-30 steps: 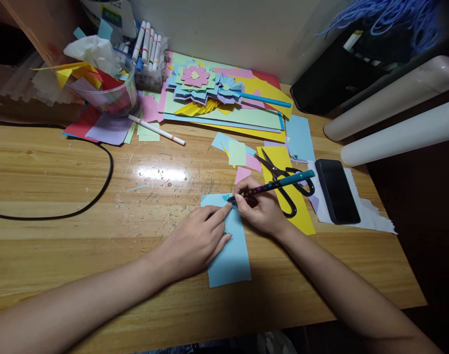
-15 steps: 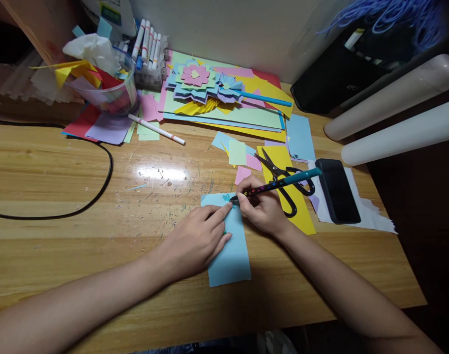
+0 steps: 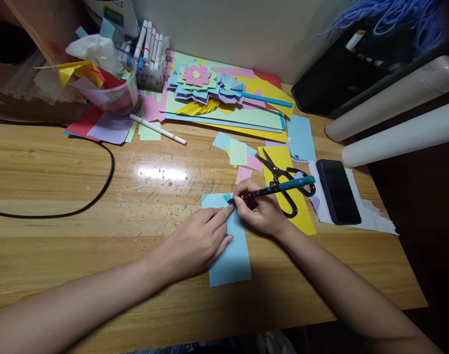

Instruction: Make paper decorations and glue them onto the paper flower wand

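Observation:
A light blue paper sheet point(image 3: 233, 260) lies on the wooden desk point(image 3: 62, 236) in front of me. My left hand point(image 3: 196, 241) rests flat on the sheet and pins it down, fingers pointing toward its top edge. My right hand point(image 3: 259, 209) grips a black pen with a teal end point(image 3: 279, 187), its tip touching the sheet's upper part beside my left fingertips. A small teal mark shows on the paper near the tip.
Black scissors point(image 3: 283, 179) lie on a yellow sheet point(image 3: 301, 216) to the right, next to a black phone point(image 3: 338, 191). Coloured paper sheets with a folded paper flower point(image 3: 196, 78), a marker point(image 3: 158, 130), a plastic cup of scraps point(image 3: 106, 88) and a black cable point(image 3: 106, 167) occupy the back and left.
The pen's tip has shifted slightly left on the blue sheet and its teal end has swung a little. My left hand has stayed pressed on the paper.

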Tool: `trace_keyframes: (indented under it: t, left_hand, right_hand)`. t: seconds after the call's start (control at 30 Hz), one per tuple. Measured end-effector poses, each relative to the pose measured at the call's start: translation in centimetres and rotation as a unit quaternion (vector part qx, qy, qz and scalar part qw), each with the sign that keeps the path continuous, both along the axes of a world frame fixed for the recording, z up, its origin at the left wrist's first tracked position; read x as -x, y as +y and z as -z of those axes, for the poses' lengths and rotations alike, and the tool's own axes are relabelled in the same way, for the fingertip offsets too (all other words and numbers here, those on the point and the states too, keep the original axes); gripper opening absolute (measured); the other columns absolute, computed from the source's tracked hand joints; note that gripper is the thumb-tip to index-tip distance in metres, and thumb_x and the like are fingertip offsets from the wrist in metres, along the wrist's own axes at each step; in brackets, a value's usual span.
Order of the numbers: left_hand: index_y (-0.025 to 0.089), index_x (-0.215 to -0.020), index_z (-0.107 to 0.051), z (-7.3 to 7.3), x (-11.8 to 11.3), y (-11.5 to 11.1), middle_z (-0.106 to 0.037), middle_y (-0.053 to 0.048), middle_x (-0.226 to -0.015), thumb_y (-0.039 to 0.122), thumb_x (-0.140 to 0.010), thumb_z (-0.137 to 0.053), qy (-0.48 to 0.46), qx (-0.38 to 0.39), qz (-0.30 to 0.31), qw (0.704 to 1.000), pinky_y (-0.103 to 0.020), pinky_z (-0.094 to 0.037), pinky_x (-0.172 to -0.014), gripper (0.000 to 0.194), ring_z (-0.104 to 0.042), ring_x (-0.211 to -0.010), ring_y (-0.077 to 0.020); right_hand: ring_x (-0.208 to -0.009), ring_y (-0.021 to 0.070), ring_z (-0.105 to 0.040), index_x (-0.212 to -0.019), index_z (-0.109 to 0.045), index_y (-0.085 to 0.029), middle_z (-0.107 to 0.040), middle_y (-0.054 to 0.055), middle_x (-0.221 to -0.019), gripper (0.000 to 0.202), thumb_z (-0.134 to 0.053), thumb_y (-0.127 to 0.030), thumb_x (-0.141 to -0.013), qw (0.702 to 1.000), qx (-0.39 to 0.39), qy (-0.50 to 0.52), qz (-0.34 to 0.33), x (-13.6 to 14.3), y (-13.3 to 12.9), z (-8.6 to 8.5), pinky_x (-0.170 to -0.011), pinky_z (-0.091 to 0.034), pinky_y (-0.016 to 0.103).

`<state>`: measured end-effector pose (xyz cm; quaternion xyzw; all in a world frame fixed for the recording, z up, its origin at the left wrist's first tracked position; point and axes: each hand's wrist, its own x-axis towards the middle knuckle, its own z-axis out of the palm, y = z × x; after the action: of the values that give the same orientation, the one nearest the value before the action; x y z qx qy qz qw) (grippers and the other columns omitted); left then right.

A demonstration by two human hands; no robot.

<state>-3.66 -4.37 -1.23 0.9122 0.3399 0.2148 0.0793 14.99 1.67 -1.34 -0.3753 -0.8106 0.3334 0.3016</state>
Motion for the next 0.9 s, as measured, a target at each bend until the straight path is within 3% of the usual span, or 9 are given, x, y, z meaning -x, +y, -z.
trace_keyframes:
  t: [0.9]
  left_hand:
    - [0.005,-0.097,-0.061,-0.13,-0.01,0.02,-0.058,-0.017,-0.120,0.025,-0.090,-0.043,0.005,0.002,0.002,1.000,-0.038,-0.050,-0.079,0.027,-0.058,-0.097,-0.0239]
  right_hand:
    - [-0.067,0.0150,-0.051,-0.082,-0.046,-0.022,-0.053,0.000,-0.073,0.009,-0.048,-0.013,-0.081,1.000,-0.025,-0.006,-0.011,0.24,0.15,-0.27,-0.061,-0.040,0.029]
